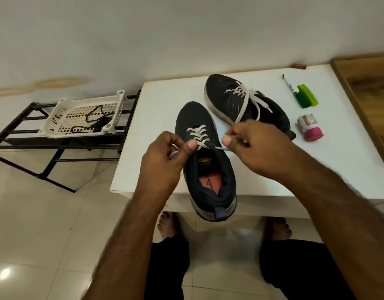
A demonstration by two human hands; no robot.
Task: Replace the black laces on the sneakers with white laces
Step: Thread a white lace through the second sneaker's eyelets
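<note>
Two dark sneakers lie on a white table (156,92). The near sneaker (194,120) has its heel over the front edge and a white lace (197,134) threaded through its eyelets. My left hand (165,161) pinches one end of that lace at the shoe's left side. My right hand (258,146) pinches the other end, stretched taut to the right. The far sneaker (227,92) carries a white lace (248,98) whose loose ends trail toward my right hand. Black laces (95,120) lie in a white basket (54,114) at the left.
The basket rests on a black metal rack (20,131) left of the table. On the table's right are a marker (288,81), a green brush (306,96) and a pink-capped container (310,127). A wooden surface (368,83) borders the right. Bare feet stand below.
</note>
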